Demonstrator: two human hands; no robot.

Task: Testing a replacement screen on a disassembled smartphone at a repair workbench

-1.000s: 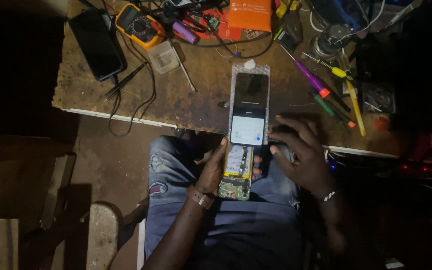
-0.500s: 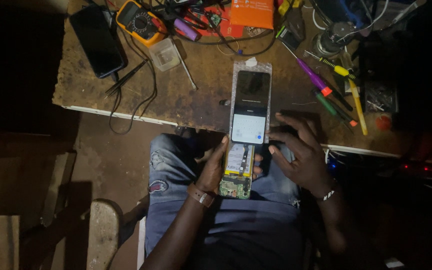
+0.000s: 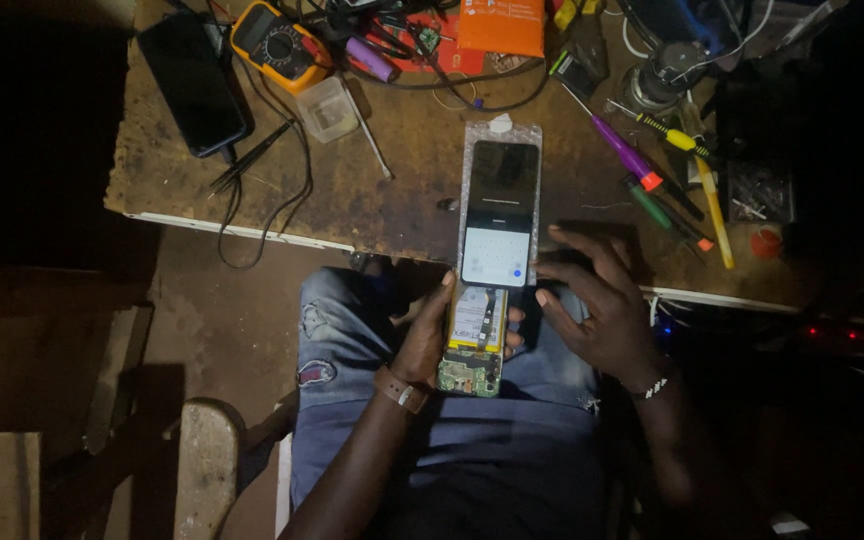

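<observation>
I saw the left hand [image 3: 430, 335] clamped around the opened phone body [image 3: 475, 340] over the lap, its underside hidden by the fingers. The right hand [image 3: 600, 305] rested open beside it, fingertips near the lit screen [image 3: 498, 213] on the workbench [image 3: 402, 190]. Farther off, screwdrivers [image 3: 652, 170] and a multimeter [image 3: 274, 45] faded into darkness.

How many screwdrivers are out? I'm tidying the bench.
4 visible: purple screwdriver, yellow-black one, green one and yellow one, all at the bench's right; clutter may hide others.
</observation>
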